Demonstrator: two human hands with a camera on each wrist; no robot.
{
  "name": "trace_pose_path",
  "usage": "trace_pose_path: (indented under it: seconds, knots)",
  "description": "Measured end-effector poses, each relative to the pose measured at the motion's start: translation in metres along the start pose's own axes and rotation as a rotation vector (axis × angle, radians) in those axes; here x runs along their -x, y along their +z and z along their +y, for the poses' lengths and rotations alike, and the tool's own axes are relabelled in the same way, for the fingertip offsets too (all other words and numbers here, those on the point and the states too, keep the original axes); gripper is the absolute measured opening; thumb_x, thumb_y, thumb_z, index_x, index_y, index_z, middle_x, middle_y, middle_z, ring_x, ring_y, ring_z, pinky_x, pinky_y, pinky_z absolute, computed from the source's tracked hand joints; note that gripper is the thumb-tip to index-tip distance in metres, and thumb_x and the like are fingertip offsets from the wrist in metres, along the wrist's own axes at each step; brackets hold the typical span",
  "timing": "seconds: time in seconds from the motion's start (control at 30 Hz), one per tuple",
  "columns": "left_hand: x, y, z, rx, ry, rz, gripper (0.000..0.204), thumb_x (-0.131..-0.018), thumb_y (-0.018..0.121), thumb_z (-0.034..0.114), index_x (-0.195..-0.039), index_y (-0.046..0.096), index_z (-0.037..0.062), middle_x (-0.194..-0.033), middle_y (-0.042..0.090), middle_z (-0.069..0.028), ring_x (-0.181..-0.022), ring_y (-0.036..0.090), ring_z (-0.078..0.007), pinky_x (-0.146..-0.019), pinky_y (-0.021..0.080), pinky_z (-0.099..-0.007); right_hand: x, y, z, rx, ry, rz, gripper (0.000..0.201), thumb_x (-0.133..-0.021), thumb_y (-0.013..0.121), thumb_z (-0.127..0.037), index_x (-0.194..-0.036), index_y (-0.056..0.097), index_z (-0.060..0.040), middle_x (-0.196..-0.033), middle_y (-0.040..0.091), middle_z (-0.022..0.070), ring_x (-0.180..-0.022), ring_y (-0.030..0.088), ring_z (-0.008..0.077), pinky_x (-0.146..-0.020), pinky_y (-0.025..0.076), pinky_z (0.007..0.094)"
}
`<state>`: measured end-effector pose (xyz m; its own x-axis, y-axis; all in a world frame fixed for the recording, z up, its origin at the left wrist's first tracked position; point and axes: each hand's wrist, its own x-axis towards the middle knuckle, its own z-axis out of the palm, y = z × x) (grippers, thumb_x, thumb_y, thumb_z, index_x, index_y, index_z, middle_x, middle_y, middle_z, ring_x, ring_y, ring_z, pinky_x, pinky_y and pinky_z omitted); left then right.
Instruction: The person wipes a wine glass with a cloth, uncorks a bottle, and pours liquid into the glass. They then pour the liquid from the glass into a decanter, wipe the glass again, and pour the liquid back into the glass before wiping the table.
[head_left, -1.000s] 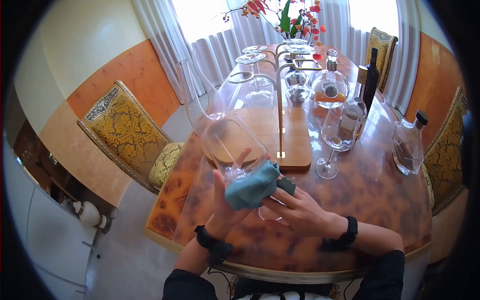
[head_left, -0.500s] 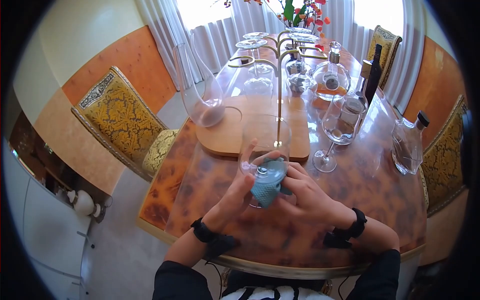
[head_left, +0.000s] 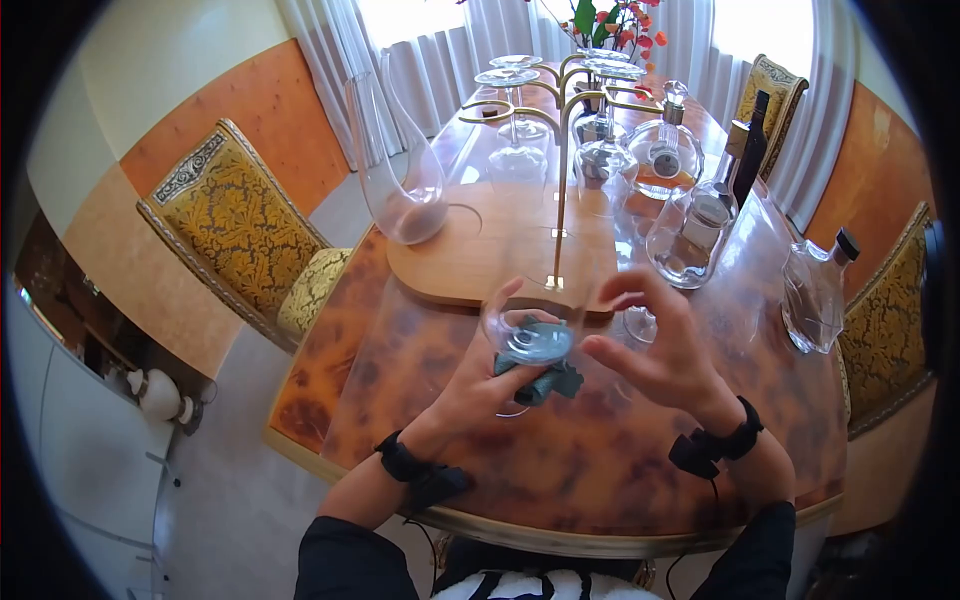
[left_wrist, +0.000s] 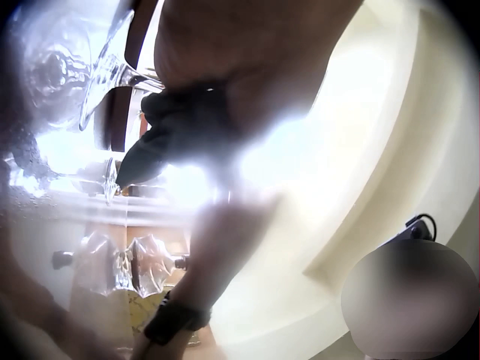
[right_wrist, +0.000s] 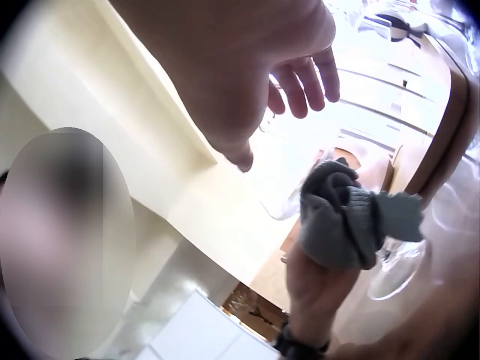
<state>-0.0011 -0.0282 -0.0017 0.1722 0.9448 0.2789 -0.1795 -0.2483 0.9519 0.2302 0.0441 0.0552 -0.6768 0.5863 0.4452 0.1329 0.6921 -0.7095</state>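
Note:
In the head view my left hand [head_left: 478,382] grips a clear wine glass [head_left: 500,335] through a bunched teal cloth [head_left: 550,386], at the near side of the table. The thumb lies across the cloth, under the glass bowl, which points away from me. From the right wrist view the same cloth [right_wrist: 337,217] appears wrapped over the left hand [right_wrist: 321,281]. My right hand [head_left: 665,350] is off the cloth, just right of the glass, with thumb and fingers spread and loosely bent. It holds nothing.
A wooden board [head_left: 480,265] carries a brass glass rack [head_left: 562,180] with several upside-down glasses. A tall decanter [head_left: 405,205] stands on its left. Bottles and a round decanter [head_left: 664,160] stand to the right, with an angular bottle [head_left: 812,295] nearer the right edge.
My right hand has let go of the cloth and moved right, its fingers spreading. The glass has swung from leaning left to in front of me, still in the left hand.

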Motion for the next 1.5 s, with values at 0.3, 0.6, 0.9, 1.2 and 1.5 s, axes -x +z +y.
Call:
trace_pose_path:
  seconds: [0.3, 0.6, 0.9, 1.2, 1.5]
  knots:
    - [-0.003, 0.006, 0.013, -0.291, 0.163, -0.160, 0.061, -0.088, 0.076, 0.008, -0.143, 0.049, 0.0028, -0.152, 0.041, -0.0118, -0.138, 0.045, -0.0201, -0.113, 0.038, -0.0360, -0.002, 0.004, -0.005, -0.380, -0.002, -0.013, 0.091, -0.072, 0.093, -0.025, -0.144, 0.043, -0.0013, -0.133, 0.056, 0.0132, -0.122, 0.059, 0.0241, -0.104, 0.048, 0.0384]
    - [-0.003, -0.019, 0.017, -0.187, -0.132, -0.338, 0.051, -0.094, 0.070, 0.009, -0.142, 0.054, 0.0014, -0.130, 0.065, -0.0099, -0.121, 0.058, -0.0145, -0.105, 0.046, -0.0324, -0.001, -0.013, -0.008, -0.517, 0.081, -0.064, 0.091, -0.068, 0.093, -0.024, -0.142, 0.047, 0.0010, -0.132, 0.059, 0.0124, -0.118, 0.061, 0.0232, -0.101, 0.049, 0.0359]
    - [-0.002, -0.016, 0.005, -0.408, -0.033, -0.228, 0.026, -0.089, 0.074, 0.006, -0.114, 0.072, 0.0015, -0.108, 0.074, -0.0100, -0.101, 0.068, -0.0188, -0.093, 0.052, -0.0325, -0.001, -0.014, -0.012, -0.358, 0.094, 0.016, 0.081, -0.068, 0.092, -0.024, -0.134, 0.055, 0.0023, -0.128, 0.061, 0.0129, -0.116, 0.063, 0.0226, -0.098, 0.052, 0.0350]
    - [-0.005, -0.004, 0.002, -0.756, 0.232, -0.216, 0.037, -0.084, 0.075, 0.007, -0.119, 0.066, -0.0005, -0.115, 0.067, -0.0169, -0.112, 0.064, -0.0349, -0.096, 0.051, -0.0387, 0.000, -0.027, -0.022, -0.412, 0.124, 0.177, 0.076, -0.072, 0.090, -0.019, -0.135, 0.053, 0.0014, -0.130, 0.058, 0.0134, -0.117, 0.062, 0.0232, -0.100, 0.052, 0.0373]
    - [-0.002, -0.005, 0.011, -0.059, 0.004, 0.071, 0.025, -0.104, 0.056, 0.009, -0.124, 0.069, 0.0013, -0.123, 0.068, -0.0102, -0.103, 0.067, -0.0119, -0.080, 0.059, -0.0276, 0.005, -0.034, -0.024, -0.565, 0.041, 0.302, 0.085, -0.073, 0.087, -0.022, -0.143, 0.045, 0.0008, -0.132, 0.056, 0.0169, -0.122, 0.062, 0.0343, -0.102, 0.052, 0.0419]
